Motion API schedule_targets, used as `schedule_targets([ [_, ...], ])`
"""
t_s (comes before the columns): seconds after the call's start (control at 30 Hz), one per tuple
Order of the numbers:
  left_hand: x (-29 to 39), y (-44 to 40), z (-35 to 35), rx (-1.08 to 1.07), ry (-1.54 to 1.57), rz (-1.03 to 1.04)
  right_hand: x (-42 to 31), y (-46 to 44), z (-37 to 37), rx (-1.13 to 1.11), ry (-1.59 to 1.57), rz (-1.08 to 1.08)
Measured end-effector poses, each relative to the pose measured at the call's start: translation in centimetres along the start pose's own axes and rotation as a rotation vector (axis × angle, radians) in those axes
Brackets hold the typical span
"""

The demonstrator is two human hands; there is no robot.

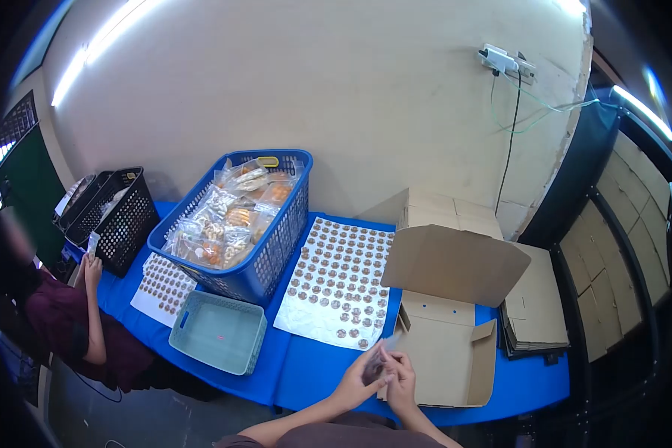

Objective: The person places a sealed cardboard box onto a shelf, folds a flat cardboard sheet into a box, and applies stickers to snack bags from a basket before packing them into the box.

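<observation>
Clear plastic packet, small and see-through (375, 366), is held at the near left side of the landmark, an open brown cardboard box (437, 351). Under that box spreads the blue-cloth-covered bench (321, 373); farther back and left of the box stands a large blue perforated plastic basket (231, 284); just left of it lies a white paper sheet of round brown stickers (291, 319). The left hand's (357, 384) fingers curl around the packet; the right hand's (401, 379) seem to pinch its edge. Likely light, soft and slippery, it is best gripped by edge or corner, sparing fragile contents. Hands cover most of it; the dark contents cannot be made out.
</observation>
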State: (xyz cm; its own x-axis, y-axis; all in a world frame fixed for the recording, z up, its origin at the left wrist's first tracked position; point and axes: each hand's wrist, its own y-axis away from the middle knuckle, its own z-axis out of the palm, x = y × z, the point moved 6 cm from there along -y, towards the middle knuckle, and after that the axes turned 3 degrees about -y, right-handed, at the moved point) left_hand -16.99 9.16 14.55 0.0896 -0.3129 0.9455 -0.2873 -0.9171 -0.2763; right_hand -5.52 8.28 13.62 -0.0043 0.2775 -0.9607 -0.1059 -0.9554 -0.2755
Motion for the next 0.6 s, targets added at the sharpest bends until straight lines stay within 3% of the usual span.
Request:
schedule_targets([
  [0.07, -1.9, 0.7, -0.3, 0.028, 0.434, -0.188, 0.1, -0.1, 0.2, -0.053, 0.109, -0.037],
  [0.13, -2.2, 0.9, -1.1, 0.062, 0.427, -0.245, -1.4, -0.3, -0.3, 0.219, 0.226, -0.092],
  [0.2, -2.3, 1.5, -1.1, -0.001, 0.393, -0.409, 0.7, -0.3, -1.0, 0.274, 0.119, -0.004],
  [0.27, -3.3, 1.5, -1.2, 0.018, 0.392, -0.364, 2.7, -0.7, 0.1, -0.090, -0.214, 0.149],
  [0.33, -3.6, 1.4, -1.4, 0.034, 0.389, -0.311, 2.4, -0.7, 0.3, -0.078, -0.213, 0.135],
  [0.4, -3.3, 1.1, -1.5, 0.037, 0.683, -0.218, 1.7, -1.1, 0.3, -0.073, -0.212, 0.117],
  [0.5, -3.6, 1.1, -1.9, 0.020, 0.645, -0.280, 0.6, -1.9, 0.8, -0.068, -0.137, 0.086],
  [0.53, -3.4, 1.2, -2.1, 0.030, 0.640, -0.275, 1.1, -2.1, 0.6, -0.008, -0.310, 0.154],
  [0.6, -3.5, 1.5, -1.7, -0.097, -0.058, -0.315, 1.5, -2.4, 0.4, 0.050, -0.473, 0.223],
])
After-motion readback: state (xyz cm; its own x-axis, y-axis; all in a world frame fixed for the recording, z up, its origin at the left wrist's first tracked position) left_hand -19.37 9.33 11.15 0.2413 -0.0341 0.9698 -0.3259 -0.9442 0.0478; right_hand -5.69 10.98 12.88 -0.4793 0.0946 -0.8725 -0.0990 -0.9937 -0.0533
